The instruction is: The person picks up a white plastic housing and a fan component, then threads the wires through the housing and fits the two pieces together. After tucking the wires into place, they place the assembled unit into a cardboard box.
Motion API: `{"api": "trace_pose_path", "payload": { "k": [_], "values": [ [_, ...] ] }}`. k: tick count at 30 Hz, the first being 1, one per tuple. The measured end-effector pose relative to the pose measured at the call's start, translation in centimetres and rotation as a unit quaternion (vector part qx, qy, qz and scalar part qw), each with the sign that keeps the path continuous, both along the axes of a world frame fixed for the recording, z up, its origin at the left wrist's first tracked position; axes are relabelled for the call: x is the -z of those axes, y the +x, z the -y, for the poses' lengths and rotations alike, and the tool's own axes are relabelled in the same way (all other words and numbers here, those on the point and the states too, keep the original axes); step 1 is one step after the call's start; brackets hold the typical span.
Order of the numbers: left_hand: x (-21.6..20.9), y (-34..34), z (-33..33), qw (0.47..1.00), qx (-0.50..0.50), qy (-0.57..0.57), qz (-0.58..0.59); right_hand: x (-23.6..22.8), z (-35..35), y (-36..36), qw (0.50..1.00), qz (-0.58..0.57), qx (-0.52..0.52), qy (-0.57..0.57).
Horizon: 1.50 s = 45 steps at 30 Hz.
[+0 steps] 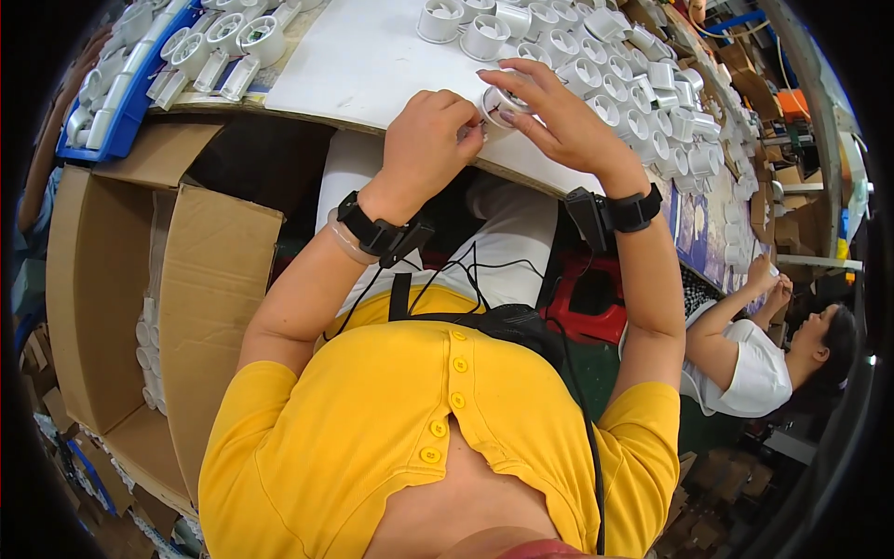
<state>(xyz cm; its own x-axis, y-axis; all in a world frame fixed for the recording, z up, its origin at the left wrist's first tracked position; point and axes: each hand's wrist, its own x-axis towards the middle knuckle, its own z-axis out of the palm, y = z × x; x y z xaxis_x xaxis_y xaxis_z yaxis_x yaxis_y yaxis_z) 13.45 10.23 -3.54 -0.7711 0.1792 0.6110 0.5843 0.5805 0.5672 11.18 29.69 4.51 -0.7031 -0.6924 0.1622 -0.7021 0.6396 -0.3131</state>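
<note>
At the near edge of the white work board (345,65), my right hand (563,116) grips a round white plastic housing (494,105) between thumb and fingers. The housing's open side shows, with something small and dark inside it. My left hand (424,140) is just left of the housing, its fingertips pinched together. A small pale bit shows at those fingertips, too small to name. Many similar white housings (484,37) stand beyond and to the right of my hands.
Far left, more housings with green parts inside (264,39) stand beside a blue tray (119,138). Below it, an open cardboard box (219,242) holds white parts. A co-worker (759,359) sits at the right. Black cables (475,270) cross my lap near a red stool (587,312).
</note>
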Motion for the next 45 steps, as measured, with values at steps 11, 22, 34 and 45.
{"api": "trace_pose_path", "payload": {
  "k": [11, 22, 34, 45],
  "values": [
    [-0.2, 0.5, 1.5, 0.997, 0.079, 0.001, 0.005, 0.7, -0.2, 0.2, 0.996, -0.044, -0.046, 0.065],
    [-2.8, 1.3, 3.2, 0.972, 0.186, 0.045, 0.139, 1.3, -1.2, -0.1, 0.997, 0.053, -0.053, 0.03],
    [-4.1, 2.3, -0.3, 0.664, 0.373, 0.452, 0.464, -1.5, 0.4, 4.3, 0.915, 0.219, -0.124, -0.315],
    [-4.1, 2.9, -1.2, 0.729, 0.325, 0.431, 0.421, 1.0, 2.8, 6.2, 0.86, 0.188, 0.024, -0.473]
  ]
}}
